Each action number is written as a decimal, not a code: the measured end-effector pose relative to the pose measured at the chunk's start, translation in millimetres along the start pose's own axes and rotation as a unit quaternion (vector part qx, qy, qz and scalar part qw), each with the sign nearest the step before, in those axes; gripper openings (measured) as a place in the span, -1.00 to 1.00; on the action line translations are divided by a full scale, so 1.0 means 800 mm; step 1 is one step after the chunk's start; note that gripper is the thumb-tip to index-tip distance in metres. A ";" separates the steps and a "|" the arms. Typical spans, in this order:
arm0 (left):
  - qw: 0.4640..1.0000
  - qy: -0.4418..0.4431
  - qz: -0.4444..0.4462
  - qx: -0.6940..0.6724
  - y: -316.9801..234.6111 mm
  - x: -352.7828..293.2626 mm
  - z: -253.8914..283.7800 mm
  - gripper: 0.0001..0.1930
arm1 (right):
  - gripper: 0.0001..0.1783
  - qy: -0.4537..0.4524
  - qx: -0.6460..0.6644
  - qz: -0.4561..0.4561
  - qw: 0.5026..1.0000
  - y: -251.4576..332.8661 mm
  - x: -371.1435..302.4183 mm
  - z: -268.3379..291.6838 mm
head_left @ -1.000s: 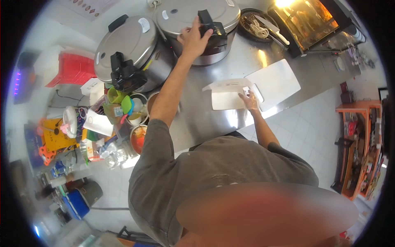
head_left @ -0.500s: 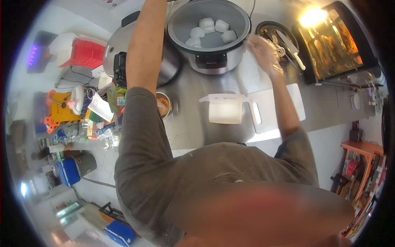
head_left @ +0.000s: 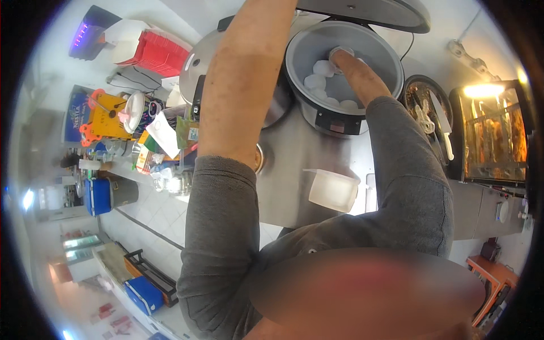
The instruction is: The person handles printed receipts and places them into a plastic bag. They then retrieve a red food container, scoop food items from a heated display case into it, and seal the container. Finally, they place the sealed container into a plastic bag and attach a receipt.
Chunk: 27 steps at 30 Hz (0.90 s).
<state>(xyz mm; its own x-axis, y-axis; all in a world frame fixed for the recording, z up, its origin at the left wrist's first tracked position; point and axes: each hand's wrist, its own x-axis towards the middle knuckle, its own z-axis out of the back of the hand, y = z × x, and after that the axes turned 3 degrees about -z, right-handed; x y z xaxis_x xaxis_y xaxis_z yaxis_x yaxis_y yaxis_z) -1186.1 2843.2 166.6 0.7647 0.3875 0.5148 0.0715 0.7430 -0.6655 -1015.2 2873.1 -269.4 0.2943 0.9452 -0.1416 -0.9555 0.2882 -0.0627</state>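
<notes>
A large steel cooker with a grey inner pot stands on the steel counter, and its lid is tilted up behind it. Rounded white lumps line the left and front of the inner pot. My right hand, in a thin clear glove, reaches down inside among them. Its fingers are hidden, so what they hold cannot be made out. My left forearm stretches up past the top edge, and that hand is out of sight. An open white takeaway box sits on the counter in front of the cooker.
A second steel cooker stands left, partly behind my left arm. Right of the pot lies a dark round tray with a white-handled knife. A lit glass-fronted display case stands far right. Cluttered packages fill the left side.
My right hand has gone from beside the cooker, near the tray, to inside it. The view has shifted, so the cooker sits further right and its raised lid shows.
</notes>
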 end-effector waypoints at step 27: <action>0.930 -0.312 0.188 0.044 0.235 -0.653 -0.250 -0.62 | -0.07 0.191 0.385 -0.208 0.879 0.241 -0.581 -0.115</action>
<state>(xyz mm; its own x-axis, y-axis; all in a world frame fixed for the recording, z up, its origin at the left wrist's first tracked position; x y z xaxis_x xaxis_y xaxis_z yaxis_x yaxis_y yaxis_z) -1444.2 2670.9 -335.4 0.2025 0.8498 0.4867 -0.2003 0.5224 -0.8288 -1334.5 2475.1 -306.6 0.4658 0.6550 -0.5951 -0.4492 0.7544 0.4787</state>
